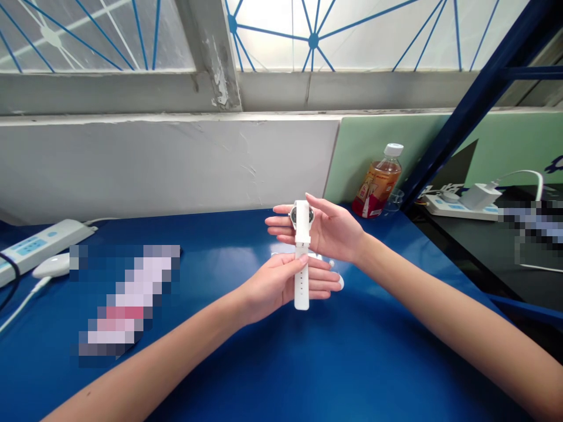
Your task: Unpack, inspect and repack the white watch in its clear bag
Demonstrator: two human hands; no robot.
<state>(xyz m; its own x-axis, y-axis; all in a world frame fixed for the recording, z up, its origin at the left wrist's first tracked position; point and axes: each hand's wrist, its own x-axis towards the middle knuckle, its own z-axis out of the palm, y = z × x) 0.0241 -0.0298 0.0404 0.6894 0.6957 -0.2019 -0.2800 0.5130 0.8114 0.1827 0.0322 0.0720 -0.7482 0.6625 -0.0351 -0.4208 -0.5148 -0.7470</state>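
Observation:
A white wristwatch lies lengthwise across both palms, with one strap end folded over its round case and the holed end pointing toward me. My left hand is palm up, its thumb pressed on the holed strap and its fingers stretched beneath. Farther off, my right hand is also palm up and open, fingers extended under the watch case. Part of the dial is covered by the folded strap. Below the hands, a small white object on the blue table is mostly hidden.
At left are a white power strip, a white plug-like piece with a cable and a pixelated object. A drink bottle leans by the green panel. Another power strip lies beyond the blue post at right.

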